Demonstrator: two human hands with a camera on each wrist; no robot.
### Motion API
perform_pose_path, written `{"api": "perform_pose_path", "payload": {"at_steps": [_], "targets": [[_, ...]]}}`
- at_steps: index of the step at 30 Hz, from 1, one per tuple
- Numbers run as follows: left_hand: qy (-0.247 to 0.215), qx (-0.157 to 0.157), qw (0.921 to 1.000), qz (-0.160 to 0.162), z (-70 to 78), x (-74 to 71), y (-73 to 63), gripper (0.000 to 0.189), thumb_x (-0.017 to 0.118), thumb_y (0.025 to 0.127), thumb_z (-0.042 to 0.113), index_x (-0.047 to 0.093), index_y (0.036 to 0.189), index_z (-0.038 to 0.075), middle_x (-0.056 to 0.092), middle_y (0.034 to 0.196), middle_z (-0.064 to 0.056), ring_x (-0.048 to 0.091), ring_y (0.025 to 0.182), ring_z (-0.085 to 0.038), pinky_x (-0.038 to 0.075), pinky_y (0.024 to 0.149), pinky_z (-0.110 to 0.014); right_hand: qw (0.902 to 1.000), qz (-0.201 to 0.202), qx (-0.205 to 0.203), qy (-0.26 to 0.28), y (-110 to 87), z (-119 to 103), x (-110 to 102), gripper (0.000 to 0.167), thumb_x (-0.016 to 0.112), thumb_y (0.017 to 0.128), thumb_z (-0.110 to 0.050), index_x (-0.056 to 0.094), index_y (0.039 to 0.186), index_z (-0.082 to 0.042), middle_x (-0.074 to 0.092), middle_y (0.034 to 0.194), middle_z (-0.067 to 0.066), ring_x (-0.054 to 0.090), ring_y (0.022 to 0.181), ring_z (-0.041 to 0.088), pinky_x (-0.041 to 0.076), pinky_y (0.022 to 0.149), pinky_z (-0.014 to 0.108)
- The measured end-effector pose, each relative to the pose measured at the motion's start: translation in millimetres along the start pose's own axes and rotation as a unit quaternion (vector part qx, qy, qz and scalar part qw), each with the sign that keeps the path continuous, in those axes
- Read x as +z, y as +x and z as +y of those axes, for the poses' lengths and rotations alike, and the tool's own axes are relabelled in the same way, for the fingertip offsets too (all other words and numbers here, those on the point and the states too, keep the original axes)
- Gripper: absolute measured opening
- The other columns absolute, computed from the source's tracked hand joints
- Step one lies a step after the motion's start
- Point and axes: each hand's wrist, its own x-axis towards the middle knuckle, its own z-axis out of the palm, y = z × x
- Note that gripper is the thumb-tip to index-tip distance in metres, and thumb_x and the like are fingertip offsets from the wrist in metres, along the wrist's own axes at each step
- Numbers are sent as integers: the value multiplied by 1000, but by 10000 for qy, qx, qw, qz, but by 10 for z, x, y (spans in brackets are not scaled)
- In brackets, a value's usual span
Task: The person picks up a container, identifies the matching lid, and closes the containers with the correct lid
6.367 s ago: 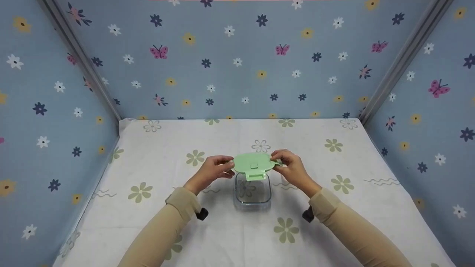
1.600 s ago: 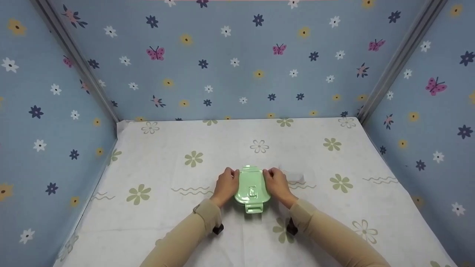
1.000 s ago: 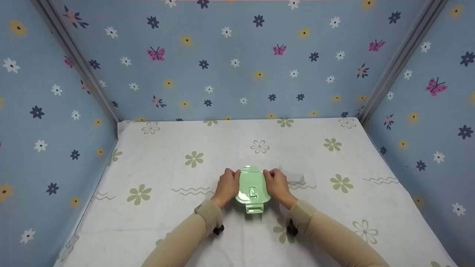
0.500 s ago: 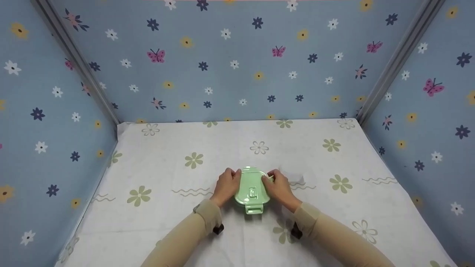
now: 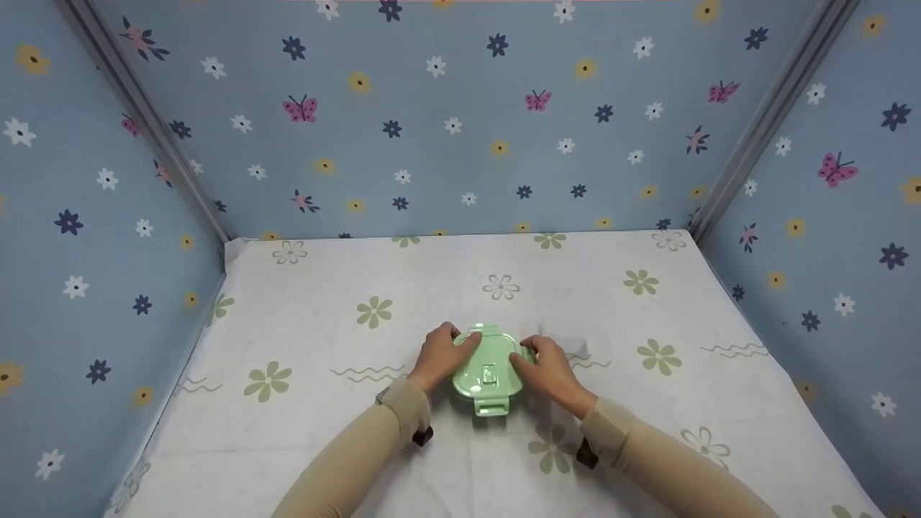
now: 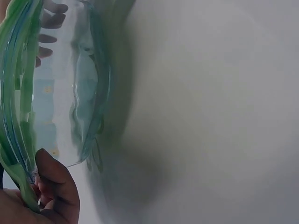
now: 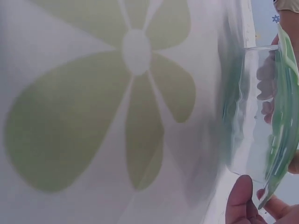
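A food container with a green lid (image 5: 489, 360) on its clear glass body (image 6: 65, 102) stands on the cloth in the head view. My left hand (image 5: 441, 357) grips the lid's left side, its thumb lying on the top near the far left corner. In the left wrist view its fingers pinch a green side flap (image 6: 29, 196) of the lid. My right hand (image 5: 548, 370) pinches the right flap (image 5: 529, 353), thumb on the lid's edge. From the right wrist view, fingertips sit at the flap's end (image 7: 264, 200), below the rim. A front flap (image 5: 492, 407) sticks out toward me.
A white cloth with green flowers (image 5: 374, 311) covers the table. Blue floral walls (image 5: 460, 129) enclose the back and both sides, with grey metal posts (image 5: 770, 122) at the corners. Dark wrist cameras (image 5: 587, 454) hang under the sleeves.
The lid, earlier held above the glass container, now lies on it. Lately my right hand has shifted outward onto the right flap, and my left thumb has moved onto the lid's top.
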Motion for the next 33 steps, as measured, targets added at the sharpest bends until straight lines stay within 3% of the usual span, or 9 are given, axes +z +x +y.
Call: {"api": "perform_pose_path", "payload": {"at_steps": [1,8,17,22,29,33], "targets": [[7,-115,9999,-44,45,-17,-15,47,70,100,52,63,103,6,66,95,-9,60,85,-24,52,80,-39,10000,9,-54,-46,-8,1,-7,35,75,99,-22,71,123,4,71,115,19,66,107,31,54,101,54],[28,-102,9999,-24,14,9,7,47,77,96,51,62,101,7,65,92,-5,58,82,-19,49,74,-32,9997,35,-21,-233,-80,-16,-63,47,78,97,-24,66,129,8,68,113,21,64,99,30,56,91,51],[-74,-298,9995,-21,19,28,0,47,79,96,52,60,100,10,63,91,-4,59,83,-19,49,74,-32,9996,-26,117,-268,-89,-6,-97,38,83,94,-24,69,114,5,65,92,11,57,82,21,49,72,36],[-97,-276,9996,-14,41,24,2,47,80,95,52,58,99,10,61,91,-4,57,84,-20,48,75,-33,9996,-115,187,-181,-55,-14,-113,34,81,96,-20,70,114,6,62,86,8,54,76,19,45,66,32],[-139,-343,9993,-36,43,34,-8,49,78,96,53,58,104,9,62,94,-5,57,87,-21,48,79,-34,9979,-367,499,-194,-50,-49,-97,34,75,100,-21,71,119,7,69,93,11,60,81,19,51,70,33],[-144,-361,9992,-33,35,43,-12,50,78,96,54,59,105,8,63,96,-6,58,88,-21,49,79,-34,9977,-422,456,-258,-52,-61,-86,31,74,101,-19,73,116,7,73,96,13,63,84,19,57,75,38]]}}
